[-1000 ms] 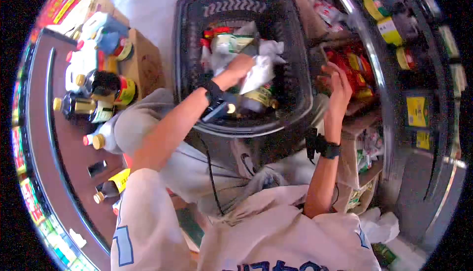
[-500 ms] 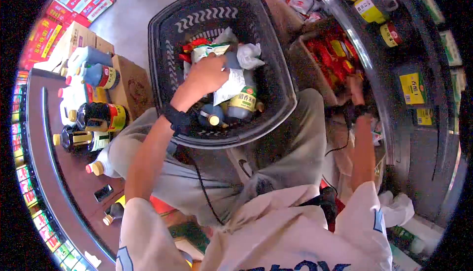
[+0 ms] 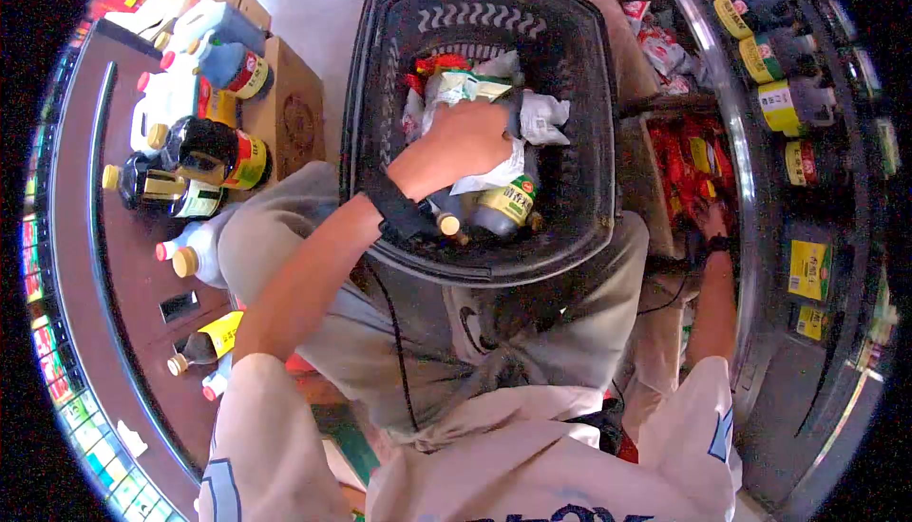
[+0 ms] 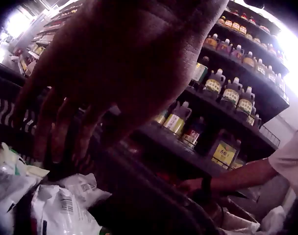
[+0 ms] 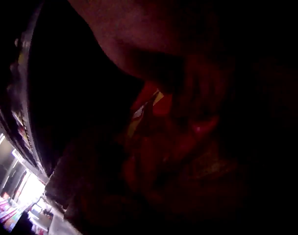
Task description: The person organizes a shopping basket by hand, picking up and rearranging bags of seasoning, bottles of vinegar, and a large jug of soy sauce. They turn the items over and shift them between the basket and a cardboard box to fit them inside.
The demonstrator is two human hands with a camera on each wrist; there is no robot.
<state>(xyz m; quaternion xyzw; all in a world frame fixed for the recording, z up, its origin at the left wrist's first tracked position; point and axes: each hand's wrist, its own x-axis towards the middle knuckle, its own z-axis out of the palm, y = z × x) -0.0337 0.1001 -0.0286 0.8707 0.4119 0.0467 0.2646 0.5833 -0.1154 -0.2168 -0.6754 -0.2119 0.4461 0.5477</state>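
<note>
My left hand (image 3: 465,147) is over the black plastic basket (image 3: 489,277), fingers stretched downward in the left wrist view, just above white packets (image 4: 63,210). Under it in the head view lie a white packet (image 3: 494,176), a bottle with a green-and-cream label (image 3: 510,205) and a bottle with a pale cap (image 3: 448,226). A white plastic bundle (image 3: 544,120) is beside the fingers. To the right, my right hand (image 3: 708,218) reaches among red packets (image 3: 676,166) in a cardboard box. The right wrist view is very dark, and I cannot tell whether its fingers grip a packet.
Several large sauce bottles (image 3: 214,153) stand on the left shelf (image 3: 100,265), near a cardboard carton (image 3: 296,113). More labelled bottles (image 3: 793,106) line the right shelving. Behind the red packets is a box of white-and-red packets (image 3: 665,52). The basket stands between my legs.
My right hand has gone from raised beside the basket to down among the red packets in the box. The left hand stays over the basket, and the head view has shifted.
</note>
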